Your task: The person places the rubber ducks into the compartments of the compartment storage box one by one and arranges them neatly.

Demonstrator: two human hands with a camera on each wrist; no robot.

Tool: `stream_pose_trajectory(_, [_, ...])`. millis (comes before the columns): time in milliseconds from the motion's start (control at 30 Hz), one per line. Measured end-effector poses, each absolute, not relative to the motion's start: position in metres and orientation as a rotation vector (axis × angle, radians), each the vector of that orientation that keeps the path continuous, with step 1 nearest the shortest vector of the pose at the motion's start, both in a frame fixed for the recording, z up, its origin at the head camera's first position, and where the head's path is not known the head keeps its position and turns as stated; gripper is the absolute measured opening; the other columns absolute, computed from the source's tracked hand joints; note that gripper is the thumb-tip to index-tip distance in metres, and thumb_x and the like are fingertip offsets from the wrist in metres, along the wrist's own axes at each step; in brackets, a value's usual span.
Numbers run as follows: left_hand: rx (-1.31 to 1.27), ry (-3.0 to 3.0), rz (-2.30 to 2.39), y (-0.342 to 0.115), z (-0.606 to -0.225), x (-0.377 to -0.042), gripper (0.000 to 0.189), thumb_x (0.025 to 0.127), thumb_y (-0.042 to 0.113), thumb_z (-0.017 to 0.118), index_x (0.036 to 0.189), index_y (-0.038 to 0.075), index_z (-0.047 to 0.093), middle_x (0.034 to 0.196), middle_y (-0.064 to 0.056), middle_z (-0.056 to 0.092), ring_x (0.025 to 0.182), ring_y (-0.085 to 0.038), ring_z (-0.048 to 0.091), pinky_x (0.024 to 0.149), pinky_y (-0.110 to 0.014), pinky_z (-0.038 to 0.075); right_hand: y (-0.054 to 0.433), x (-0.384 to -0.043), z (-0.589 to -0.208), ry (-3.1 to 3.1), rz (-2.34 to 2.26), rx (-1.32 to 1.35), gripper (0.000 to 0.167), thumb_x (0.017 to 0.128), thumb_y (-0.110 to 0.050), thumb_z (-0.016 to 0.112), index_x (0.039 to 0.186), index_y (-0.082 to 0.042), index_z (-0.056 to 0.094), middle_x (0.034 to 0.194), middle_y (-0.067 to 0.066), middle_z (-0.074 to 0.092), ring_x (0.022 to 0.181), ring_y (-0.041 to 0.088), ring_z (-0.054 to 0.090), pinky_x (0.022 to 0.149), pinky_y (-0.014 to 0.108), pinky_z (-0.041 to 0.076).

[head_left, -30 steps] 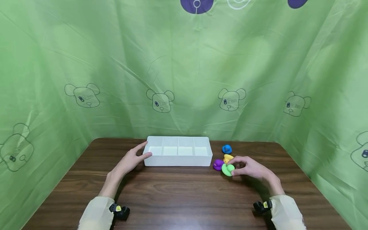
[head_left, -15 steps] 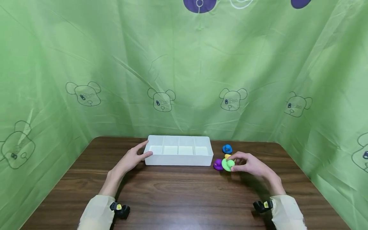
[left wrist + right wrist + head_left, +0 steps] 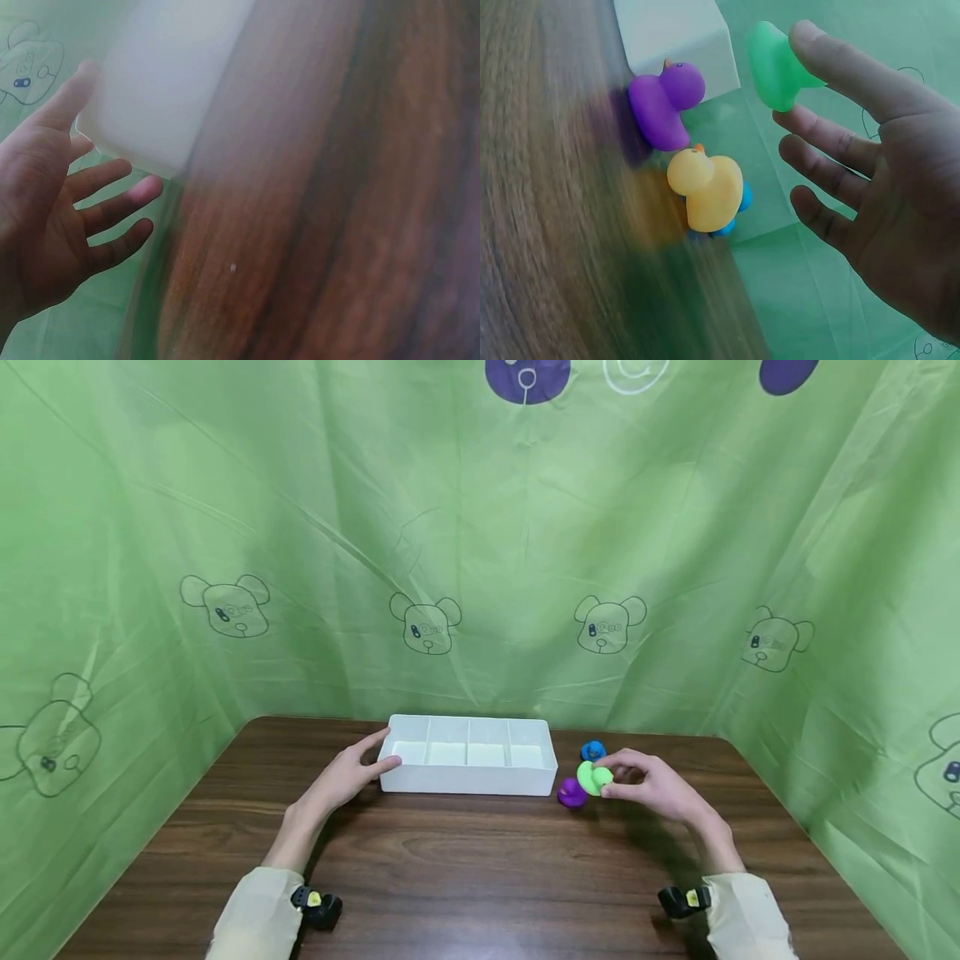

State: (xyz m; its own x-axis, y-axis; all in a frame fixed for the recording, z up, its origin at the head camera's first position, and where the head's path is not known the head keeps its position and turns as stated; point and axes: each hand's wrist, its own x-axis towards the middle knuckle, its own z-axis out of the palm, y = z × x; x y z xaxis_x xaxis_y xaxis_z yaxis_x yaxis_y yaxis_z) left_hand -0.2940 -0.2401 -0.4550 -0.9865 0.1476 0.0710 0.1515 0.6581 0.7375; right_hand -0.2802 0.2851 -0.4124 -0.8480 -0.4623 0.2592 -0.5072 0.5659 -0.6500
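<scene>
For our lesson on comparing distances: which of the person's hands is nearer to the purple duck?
Right. The right hand, holding the green duck, is just right of the purple duck; the left hand is farther away, at the left end of the white tray.

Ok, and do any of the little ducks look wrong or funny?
Yes: in the right wrist view, the yellow toy duck seems tipped over, its head down toward the table, while the purple toy duck sits head up. Nothing looks broken or spilled.
</scene>
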Motion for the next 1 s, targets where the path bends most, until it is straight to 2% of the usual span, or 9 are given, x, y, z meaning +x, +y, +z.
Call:
stream_pose_trajectory(433, [-0.237, -2.861, -1.254, -0.241, -0.455, -0.295, 0.083, 0.088, 0.068, 0.059, 0.156, 0.031, 0.032, 0.16, -0.007, 0.035, 0.146, -0.036, 0.034, 0.114, -0.06, 0.033, 0.27, -0.279, -0.403, -2.732, 1.147, 0.786, 0.028, 0.084, -0.031, 0.08, 0.111, -0.028, 0.072, 0.094, -0.004, 0.069, 0.085, 0.014, 0.062, 0.075, 0.026, 0.052])
stream_pose_trajectory(533, [-0.222, -2.869, -1.233, -0.241, -0.453, -0.294, 0.083, 0.088, 0.069, 0.059, 0.156, 0.032, 0.032, 0.16, -0.008, 0.036, 0.145, -0.037, 0.036, 0.113, -0.06, 0.033, 0.265, -0.281, -0.399, -2.732, 1.166, 0.792, 0.03, 0.084, -0.031, 0.08, 0.112, -0.028, 0.072, 0.098, -0.004, 0.07, 0.085, 0.014, 0.063, 0.074, 0.026, 0.053])
stream_pose_trajectory(667, [-0.207, -2.883, -1.198, -0.241, -0.451, -0.293, 0.082, 0.088, 0.068, 0.058, 0.157, 0.031, 0.032, 0.16, -0.009, 0.036, 0.145, -0.038, 0.035, 0.113, -0.061, 0.033, 0.258, -0.284, -0.393, -2.754, 1.169, 0.791, 0.035, 0.083, -0.036, 0.081, 0.116, -0.03, 0.072, 0.102, -0.005, 0.069, 0.084, 0.013, 0.065, 0.072, 0.025, 0.055])
stream_pose_trajectory(900, [-0.244, -2.873, -1.197, -0.241, -0.452, -0.293, 0.084, 0.088, 0.069, 0.058, 0.156, 0.029, 0.033, 0.159, -0.009, 0.038, 0.144, -0.038, 0.036, 0.113, -0.06, 0.033, 0.243, -0.287, -0.387, -2.76, 1.091, 0.798, 0.037, 0.081, -0.045, 0.08, 0.115, -0.037, 0.071, 0.101, -0.01, 0.069, 0.093, 0.022, 0.062, 0.073, 0.026, 0.052])
stream_pose_trajectory(1000, [-0.26, -2.859, -1.202, -0.241, -0.455, -0.294, 0.084, 0.087, 0.07, 0.058, 0.156, 0.028, 0.034, 0.159, -0.009, 0.038, 0.144, -0.038, 0.037, 0.113, -0.06, 0.034, 0.236, -0.289, -0.385, -2.765, 1.08, 0.813, 0.037, 0.081, -0.047, 0.08, 0.115, -0.038, 0.071, 0.1, -0.01, 0.068, 0.091, 0.02, 0.061, 0.072, 0.027, 0.052])
